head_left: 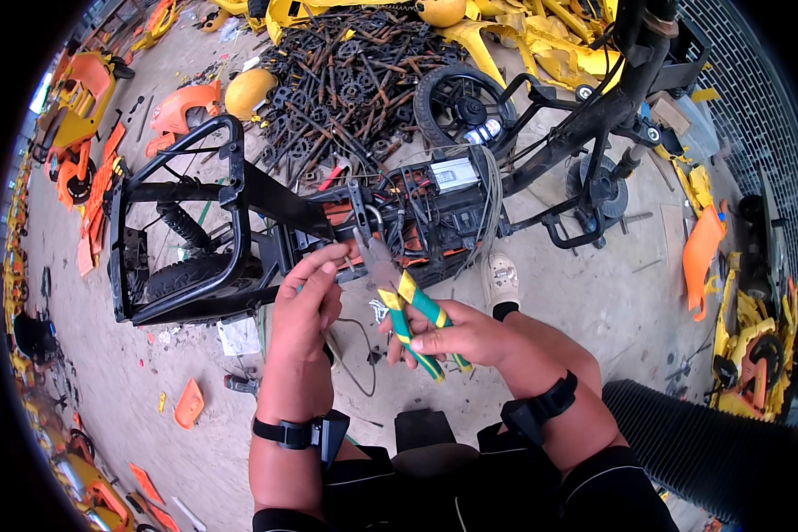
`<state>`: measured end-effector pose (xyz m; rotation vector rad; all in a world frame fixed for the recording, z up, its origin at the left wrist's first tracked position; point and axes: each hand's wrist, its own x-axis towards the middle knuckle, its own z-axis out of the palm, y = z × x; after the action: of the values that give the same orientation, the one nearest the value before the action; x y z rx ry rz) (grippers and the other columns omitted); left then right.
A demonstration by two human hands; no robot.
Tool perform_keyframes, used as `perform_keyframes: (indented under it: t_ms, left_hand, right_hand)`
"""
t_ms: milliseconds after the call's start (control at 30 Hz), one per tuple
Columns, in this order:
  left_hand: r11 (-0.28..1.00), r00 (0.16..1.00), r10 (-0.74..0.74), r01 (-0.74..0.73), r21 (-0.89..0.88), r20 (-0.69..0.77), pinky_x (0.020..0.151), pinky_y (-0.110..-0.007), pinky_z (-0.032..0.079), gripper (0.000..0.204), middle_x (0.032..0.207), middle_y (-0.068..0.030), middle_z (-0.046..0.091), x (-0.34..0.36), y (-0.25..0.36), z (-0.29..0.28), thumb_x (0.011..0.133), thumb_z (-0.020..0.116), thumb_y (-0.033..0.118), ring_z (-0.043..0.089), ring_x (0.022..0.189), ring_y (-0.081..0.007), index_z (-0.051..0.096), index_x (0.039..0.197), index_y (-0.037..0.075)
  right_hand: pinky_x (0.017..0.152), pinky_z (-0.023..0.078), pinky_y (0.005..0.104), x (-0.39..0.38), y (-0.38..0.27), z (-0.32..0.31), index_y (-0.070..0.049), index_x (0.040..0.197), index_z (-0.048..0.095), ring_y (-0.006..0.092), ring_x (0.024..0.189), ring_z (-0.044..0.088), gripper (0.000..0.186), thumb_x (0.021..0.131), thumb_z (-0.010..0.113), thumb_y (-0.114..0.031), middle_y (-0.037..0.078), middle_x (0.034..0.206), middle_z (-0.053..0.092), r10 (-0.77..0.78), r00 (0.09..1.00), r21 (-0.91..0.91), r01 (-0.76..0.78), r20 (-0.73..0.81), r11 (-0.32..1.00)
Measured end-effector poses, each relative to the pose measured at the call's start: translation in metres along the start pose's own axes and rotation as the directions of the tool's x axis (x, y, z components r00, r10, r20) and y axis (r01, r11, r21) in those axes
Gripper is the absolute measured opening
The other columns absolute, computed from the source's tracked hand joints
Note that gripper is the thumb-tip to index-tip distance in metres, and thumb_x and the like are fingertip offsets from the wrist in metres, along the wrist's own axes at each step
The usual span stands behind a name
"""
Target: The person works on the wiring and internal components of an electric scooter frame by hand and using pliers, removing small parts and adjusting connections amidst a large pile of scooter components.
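My right hand [457, 332] grips a pair of pliers [427, 307] with green and yellow handles, spread apart in the fingers. The metal jaws point up and away, over the near edge of a black scooter frame [279, 202]. Beside the jaws, my left hand [309, 297] is closed, its forefinger and thumb close together; anything between them is too small to make out. Beyond both hands, an opened middle section of the frame holds wiring, orange parts and a silver box [454, 175].
A heap of rusty metal parts [346, 89] lies behind the frame, beside a loose wheel [465, 106]. Yellow panels [550, 44] are piled at the back right. A black ribbed stool-like object [692, 443] stands at my right. Orange pieces [189, 403] are scattered on the floor.
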<state>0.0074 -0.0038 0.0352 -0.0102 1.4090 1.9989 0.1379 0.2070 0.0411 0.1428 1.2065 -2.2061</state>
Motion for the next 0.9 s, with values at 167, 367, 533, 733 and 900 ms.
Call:
perform_keyframes:
  t_ms: [167,367,533,733,900]
  left_hand:
    - [0.963,0.99,0.134,-0.119,0.243,-0.047,0.048,-0.017,0.028,0.015,0.1,-0.0012,0.068,0.001,-0.004,0.012,0.097,0.062,0.005,0.041,0.057,0.001,0.063,0.112,0.005]
    - [0.956,0.974,0.222,-0.227,0.187,0.048,0.086,-0.024,0.044,0.014,0.094,-0.0055,0.065,0.008,-0.016,0.006,0.095,0.062,-0.004,0.06,0.1,-0.0113,0.053,0.094,0.006]
    - [0.96,0.984,0.179,-0.174,0.218,-0.005,0.089,-0.024,0.047,0.01,0.086,-0.0024,0.064,0.007,-0.015,0.015,0.095,0.067,0.001,0.065,0.096,-0.0127,0.059,0.102,0.002]
    - [0.927,0.985,0.169,-0.171,0.335,0.036,0.084,-0.024,0.05,0.009,0.091,-0.0063,0.069,0.011,-0.02,0.011,0.094,0.069,0.002,0.067,0.091,-0.0121,0.062,0.1,0.0]
    - [0.917,0.983,0.176,-0.186,0.354,0.06,0.083,-0.024,0.051,0.009,0.091,-0.0059,0.069,0.011,-0.017,0.015,0.095,0.068,0.002,0.065,0.089,-0.0106,0.061,0.101,-0.001]
  right_hand:
    - [0.079,0.05,0.029,0.004,-0.002,0.002,-0.003,0.139,0.049,0.016,0.09,0.066,0.046,0.094,0.056,-0.008,0.01,0.114,0.067,0.019,0.972,-0.021,-0.025,-0.234,0.999]
    - [0.072,0.05,0.0309,0.011,0.008,-0.002,-0.003,0.14,0.046,0.0183,0.095,0.067,0.051,0.09,0.056,-0.009,0.01,0.119,0.066,0.1,0.918,-0.016,-0.115,-0.383,0.993]
    - [0.08,0.049,0.0319,0.019,0.023,-0.002,-0.005,0.14,0.049,0.0156,0.093,0.06,0.054,0.087,0.057,-0.006,0.008,0.109,0.063,0.016,0.877,-0.192,-0.122,-0.479,0.974]
    - [0.084,0.048,0.0316,0.025,0.031,-0.002,-0.009,0.152,0.038,0.0181,0.096,0.059,0.07,0.084,0.054,-0.003,0.012,0.111,0.061,-0.041,0.894,-0.322,-0.117,-0.446,0.94]
    - [0.093,0.048,0.0331,0.024,0.022,0.002,-0.01,0.156,0.032,0.0237,0.109,0.061,0.077,0.082,0.053,-0.001,0.017,0.126,0.059,-0.112,0.905,-0.433,-0.085,-0.411,0.897]
